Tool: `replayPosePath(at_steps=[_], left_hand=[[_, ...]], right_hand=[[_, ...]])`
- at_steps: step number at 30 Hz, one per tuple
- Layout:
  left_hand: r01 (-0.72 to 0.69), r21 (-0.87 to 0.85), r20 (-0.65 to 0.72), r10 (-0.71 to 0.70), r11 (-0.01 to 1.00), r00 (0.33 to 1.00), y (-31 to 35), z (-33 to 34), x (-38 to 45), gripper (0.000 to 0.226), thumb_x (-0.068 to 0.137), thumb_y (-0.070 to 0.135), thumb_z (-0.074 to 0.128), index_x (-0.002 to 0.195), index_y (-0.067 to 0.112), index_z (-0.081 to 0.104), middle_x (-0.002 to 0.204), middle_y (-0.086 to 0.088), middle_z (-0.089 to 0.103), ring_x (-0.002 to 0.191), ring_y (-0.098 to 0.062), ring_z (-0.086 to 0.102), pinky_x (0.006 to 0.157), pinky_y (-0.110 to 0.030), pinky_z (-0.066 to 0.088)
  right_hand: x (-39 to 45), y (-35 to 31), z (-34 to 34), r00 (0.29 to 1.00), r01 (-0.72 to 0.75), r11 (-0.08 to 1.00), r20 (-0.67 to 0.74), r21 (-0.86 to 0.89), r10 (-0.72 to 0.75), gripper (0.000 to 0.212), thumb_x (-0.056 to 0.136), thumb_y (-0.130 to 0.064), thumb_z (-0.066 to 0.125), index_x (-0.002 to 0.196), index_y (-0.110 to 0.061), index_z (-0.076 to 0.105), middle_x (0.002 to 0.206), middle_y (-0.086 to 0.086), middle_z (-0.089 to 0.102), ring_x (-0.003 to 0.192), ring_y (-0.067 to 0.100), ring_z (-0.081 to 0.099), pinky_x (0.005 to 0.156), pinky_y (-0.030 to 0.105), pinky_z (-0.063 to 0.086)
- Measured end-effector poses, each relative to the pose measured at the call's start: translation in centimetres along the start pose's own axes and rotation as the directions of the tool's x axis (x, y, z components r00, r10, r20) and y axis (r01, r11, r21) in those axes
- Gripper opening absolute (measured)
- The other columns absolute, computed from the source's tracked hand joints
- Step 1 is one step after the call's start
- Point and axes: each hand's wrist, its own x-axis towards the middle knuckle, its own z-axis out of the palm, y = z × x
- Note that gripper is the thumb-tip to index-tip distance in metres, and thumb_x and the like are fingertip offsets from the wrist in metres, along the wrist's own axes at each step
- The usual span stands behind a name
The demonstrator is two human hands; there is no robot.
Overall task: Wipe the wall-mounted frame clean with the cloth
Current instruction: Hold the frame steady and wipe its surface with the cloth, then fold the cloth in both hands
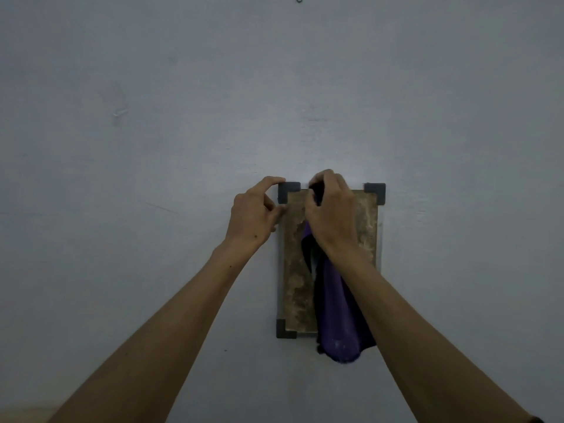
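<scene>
Purple cloth (pixel 338 315) hangs from your right hand (pixel 332 215), whose fingers grasp it at the top edge of the frame (pixel 294 270) on the wall (pixel 152 117), centre right; your left hand (pixel 253 215) pinches the frame's upper left corner

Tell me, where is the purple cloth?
In the head view, the purple cloth hangs from the right hand, which grips it at the frame's top edge, draping over the frame's right half.
</scene>
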Motion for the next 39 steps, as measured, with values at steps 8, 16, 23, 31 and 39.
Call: replayPosePath(at_steps=[8, 16, 23, 31, 39], left_hand=[[0.05, -0.089, 0.056, -0.045, 0.995, 0.997, -0.7, -1.0, 0.5, 0.037, 0.1, 0.013, 0.06, 0.133, 0.031, 0.063, 0.077, -0.006, 0.07, 0.06, -0.012, 0.07, 0.057, -0.031, 0.063], [0.098, -0.148, 0.164, -0.073, 0.984, 0.984, -0.8, -1.8, 0.5, 0.044, 0.101, 0.013, 0.058, 0.139, 0.034, 0.058, 0.08, -0.01, 0.072, 0.068, -0.018, 0.073, 0.06, -0.031, 0.063], [0.182, -0.19, 0.221, -0.139, 0.965, 0.965, -0.8, -1.5, -0.6, 0.056, 0.102, 0.009, 0.056, 0.145, 0.044, 0.047, 0.086, -0.009, 0.074, 0.076, -0.017, 0.074, 0.063, -0.031, 0.063], [0.157, -0.129, 0.179, -0.133, 0.979, 0.975, -0.2, -1.4, -1.2, 0.062, 0.099, 0.008, 0.059, 0.148, 0.044, 0.044, 0.081, -0.007, 0.075, 0.07, -0.01, 0.074, 0.062, -0.021, 0.06], [0.222, -0.047, 0.179, -0.211, 0.974, 0.961, 0.9, -1.2, -1.7, 0.07, 0.097, 0.01, 0.062, 0.151, 0.046, 0.036, 0.083, -0.005, 0.075, 0.071, -0.008, 0.073, 0.067, -0.018, 0.061]], right_hand=[[-1.0, -1.1, 1.9, 0.994, 0.072, 0.991, 0.076, 0.112, -0.081, 0.015, 0.093, -0.008, 0.066, 0.106, -0.012, 0.061, 0.097, 0.0, 0.066, 0.084, 0.011, 0.06, 0.075, 0.019, 0.049], [-3.4, -0.5, 2.6, 0.999, 0.025, 1.0, 0.04, 0.004, -0.025, 0.007, 0.094, -0.009, 0.068, 0.101, -0.01, 0.072, 0.095, 0.006, 0.067, 0.083, 0.01, 0.052, 0.073, 0.017, 0.038], [-8.5, 0.2, 2.1, 0.974, -0.007, 0.999, 0.228, -0.041, 0.016, 0.004, 0.09, -0.004, 0.071, 0.093, -0.003, 0.069, 0.091, 0.011, 0.067, 0.079, 0.02, 0.059, 0.07, 0.028, 0.045], [-17.2, 1.5, 2.3, 0.899, -0.177, 0.981, 0.392, -0.084, 0.196, 0.01, 0.095, -0.016, 0.069, 0.099, -0.007, 0.07, 0.091, 0.007, 0.07, 0.079, 0.02, 0.063, 0.074, 0.037, 0.054], [-19.0, 1.5, 0.5, 0.721, -0.334, 0.928, 0.589, -0.168, 0.366, 0.014, 0.094, -0.015, 0.071, 0.101, -0.003, 0.071, 0.098, 0.01, 0.07, 0.089, 0.021, 0.064, 0.072, 0.027, 0.05]])
